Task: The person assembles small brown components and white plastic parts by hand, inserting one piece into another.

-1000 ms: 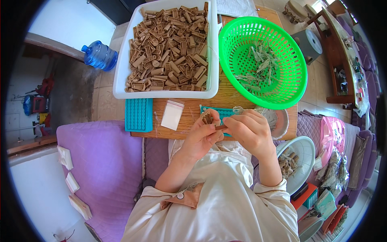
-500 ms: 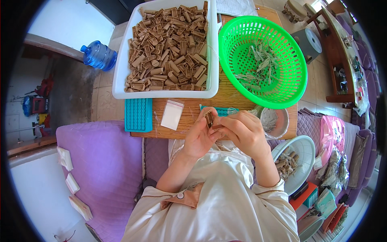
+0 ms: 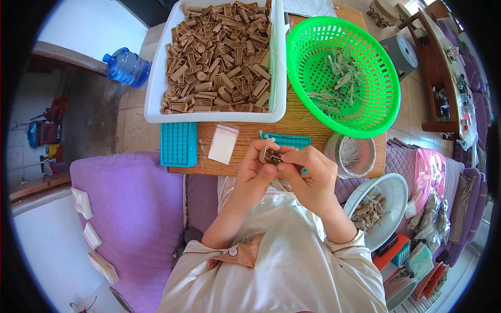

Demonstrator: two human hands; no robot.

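Note:
Above the near edge of the table, my left hand [image 3: 251, 178] holds a small brown plastic casing [image 3: 264, 155], its hollow side showing. Small dark, shiny parts [image 3: 275, 158] are at its opening. My right hand [image 3: 315, 176] closes its thumb and fingers on the casing's right end; exactly what its fingertips pinch is too small to tell. Just beyond my hands lies a teal tray [image 3: 295, 141], partly covered by them. A large white tub [image 3: 151, 104] full of similar brown casings [image 3: 219, 62] stands farther off.
A green basket [image 3: 373, 128] with clear-wrapped bundles [image 3: 344, 78] stands at the right. Near it is a round container [image 3: 369, 168] of small pale pieces. A teal block [image 3: 179, 146] and clear bag [image 3: 224, 143] lie left. A pale basket [image 3: 399, 195] of brown pieces stands below right.
The brown casing has turned, so its hollow and the dark parts now show. My right hand has shifted slightly left and down, its fingers closer to my left hand.

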